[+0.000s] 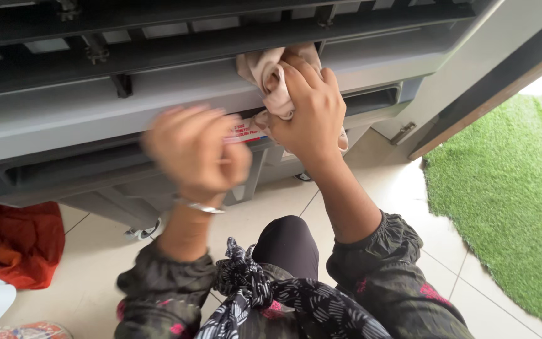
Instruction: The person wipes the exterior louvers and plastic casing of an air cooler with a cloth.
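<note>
Your right hand [308, 107] has its fingers clenched around a crumpled pale beige cloth [271, 78], pressed against the front ledge of the large grey plastic machine [95, 107] on castors, so you look mid-wipe. Your left hand [196, 150], blurred, looks loosely curled and touches nothing visible. Next, I judge, the rag needs dragging along the ledge with steady pressure.

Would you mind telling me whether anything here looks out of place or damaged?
One thing: a crumpled red-orange cloth lies loose on the tiled floor at the left, beside the grey machine. The right hand presses a beige rag against the machine; the left hand is blurred. No damage shows.
</note>
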